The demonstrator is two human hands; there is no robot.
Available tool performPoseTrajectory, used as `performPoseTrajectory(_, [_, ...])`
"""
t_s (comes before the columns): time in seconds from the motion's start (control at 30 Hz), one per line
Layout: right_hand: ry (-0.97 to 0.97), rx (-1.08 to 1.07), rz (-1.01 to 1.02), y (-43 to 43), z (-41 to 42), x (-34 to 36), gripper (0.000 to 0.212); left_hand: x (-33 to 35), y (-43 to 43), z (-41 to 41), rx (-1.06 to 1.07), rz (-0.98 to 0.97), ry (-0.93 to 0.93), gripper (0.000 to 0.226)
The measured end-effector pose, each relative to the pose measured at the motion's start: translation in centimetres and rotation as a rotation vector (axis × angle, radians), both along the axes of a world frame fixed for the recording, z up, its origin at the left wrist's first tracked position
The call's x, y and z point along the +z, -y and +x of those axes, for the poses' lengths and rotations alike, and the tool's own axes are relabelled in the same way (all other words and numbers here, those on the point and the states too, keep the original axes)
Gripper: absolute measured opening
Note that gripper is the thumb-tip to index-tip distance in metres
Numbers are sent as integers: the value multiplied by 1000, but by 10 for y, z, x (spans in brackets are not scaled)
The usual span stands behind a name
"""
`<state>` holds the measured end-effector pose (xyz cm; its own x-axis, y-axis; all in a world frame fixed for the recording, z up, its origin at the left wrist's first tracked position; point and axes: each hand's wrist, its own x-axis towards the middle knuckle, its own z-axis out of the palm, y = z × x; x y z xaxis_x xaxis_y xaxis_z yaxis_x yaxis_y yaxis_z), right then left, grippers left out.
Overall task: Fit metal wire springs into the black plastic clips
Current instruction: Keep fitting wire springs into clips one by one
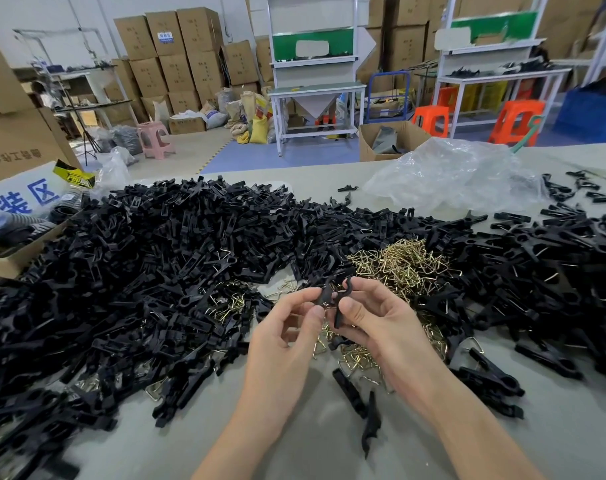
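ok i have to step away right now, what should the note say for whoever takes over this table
The left hand pinches a black clip between thumb and fingers.
The right hand pinches the same clip from the other side, holding it above the table.
The springs lie in a brass-coloured heap just behind the hands, with more under them.
The clip pile fills the left side. In the right heap many clips show wire, so they are probably finished.
Done: I cannot tell whether the held clip has its spring yet.
Left: seat that spring, then work through the clip pile.
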<state>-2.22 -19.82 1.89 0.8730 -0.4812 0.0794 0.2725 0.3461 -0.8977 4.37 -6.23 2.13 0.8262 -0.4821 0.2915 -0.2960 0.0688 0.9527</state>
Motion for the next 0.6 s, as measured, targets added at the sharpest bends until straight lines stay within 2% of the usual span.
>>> performPoseTrajectory(0.17, [-40, 14, -46, -3, -3, 5, 24, -1, 0, 0, -12, 34, 11, 26])
performPoseTrajectory(0.4, [-35, 44, -121, -1, -9, 8, 40, 2, -4, 1, -59, 66, 44, 23])
performPoseTrajectory(0.6, [-11, -34, -103, 3, -7, 7, 22, -1, -5, 2, -77, 148, 119, 22])
